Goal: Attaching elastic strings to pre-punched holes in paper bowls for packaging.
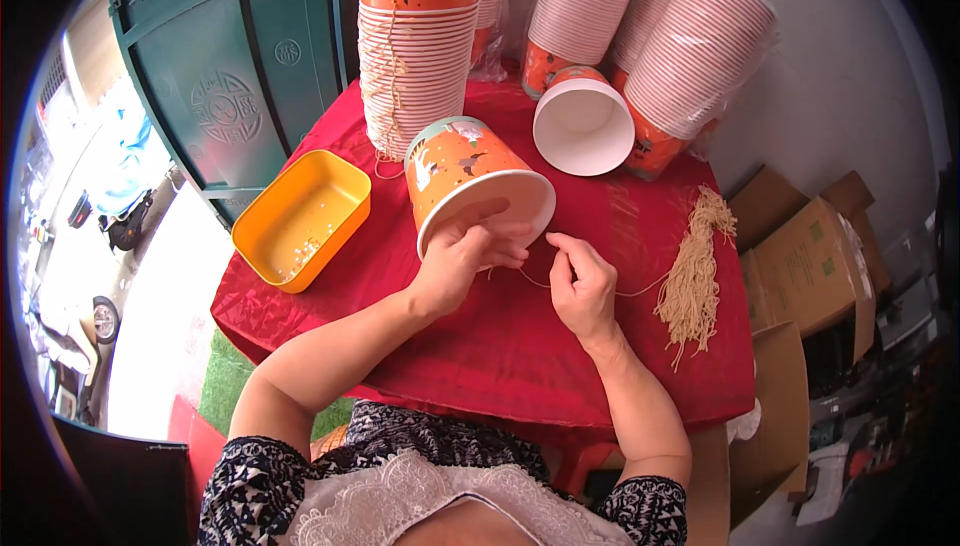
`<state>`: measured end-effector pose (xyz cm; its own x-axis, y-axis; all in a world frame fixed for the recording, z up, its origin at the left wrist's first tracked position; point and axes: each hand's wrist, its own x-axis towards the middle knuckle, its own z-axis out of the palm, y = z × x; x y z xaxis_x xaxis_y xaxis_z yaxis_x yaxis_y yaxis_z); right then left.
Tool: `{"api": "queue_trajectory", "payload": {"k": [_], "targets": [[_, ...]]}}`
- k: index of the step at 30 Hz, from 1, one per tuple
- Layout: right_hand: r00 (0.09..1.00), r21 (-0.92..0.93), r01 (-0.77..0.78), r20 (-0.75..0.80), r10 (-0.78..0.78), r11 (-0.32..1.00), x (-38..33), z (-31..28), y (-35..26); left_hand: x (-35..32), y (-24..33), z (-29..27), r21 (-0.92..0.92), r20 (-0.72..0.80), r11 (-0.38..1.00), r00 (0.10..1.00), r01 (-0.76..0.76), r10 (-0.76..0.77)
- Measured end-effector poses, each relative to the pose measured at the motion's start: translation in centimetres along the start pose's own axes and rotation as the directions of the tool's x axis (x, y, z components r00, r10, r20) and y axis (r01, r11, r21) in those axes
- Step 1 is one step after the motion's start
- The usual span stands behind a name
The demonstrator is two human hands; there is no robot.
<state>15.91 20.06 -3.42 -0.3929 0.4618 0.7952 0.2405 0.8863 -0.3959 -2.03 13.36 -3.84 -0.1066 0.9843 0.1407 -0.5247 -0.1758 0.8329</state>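
An orange paper bucket (470,159) with bats and white figures lies tilted on the red-covered table, its white-rimmed mouth toward me. My left hand (462,258) is at the lower rim, fingers reaching into the mouth and holding it there; part of the grip is hidden. Just right of the mouth, my right hand (583,288) is closed in a pinch on a thin tan cord (640,292). That cord runs from near the bucket's rim past my right hand toward a bundle of tan cords (690,281) on the table's right side.
A yellow plastic tub (300,221) with small white bits stands at the left. Behind are a tall stack of nested buckets (415,71), wrapped stacks (700,51) and a single bucket (583,128) on its side. Cardboard boxes (810,266) lie right of the red tablecloth (600,376).
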Motion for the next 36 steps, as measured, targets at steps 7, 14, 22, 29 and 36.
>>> {"api": "queue_trajectory", "payload": {"k": [7, 14, 22, 29, 36], "targets": [[0.960, -0.087, -0.219, 0.158, 0.230, 0.972, -0.8, 0.6, 0.7, -0.3, -0.3, 0.5, 0.599, -0.050, 0.766, 0.944, -0.233, 0.325], [0.947, -0.254, -0.117, 0.262, 0.185, 0.960, -1.9, 2.0, 1.2, 0.2, -1.7, -1.3, 0.947, 0.210, 0.130, 0.871, -0.294, 0.445], [0.924, -0.237, -0.199, 0.279, 0.262, 0.951, -1.7, 3.7, 1.4, 0.4, -2.6, -2.0, 0.983, 0.185, -0.077, 0.925, -0.169, 0.331], [0.946, -0.081, -0.227, 0.218, 0.239, 0.971, -1.6, 4.9, 2.7, 0.4, -2.5, -1.9, 0.962, 0.210, -0.221, 0.949, -0.158, 0.236], [0.869, 0.148, -0.479, 0.219, 0.444, 0.865, -0.2, 3.8, 0.5, 0.1, -0.9, -0.7, 0.947, 0.259, -0.240, 0.948, -0.212, 0.183]]}}
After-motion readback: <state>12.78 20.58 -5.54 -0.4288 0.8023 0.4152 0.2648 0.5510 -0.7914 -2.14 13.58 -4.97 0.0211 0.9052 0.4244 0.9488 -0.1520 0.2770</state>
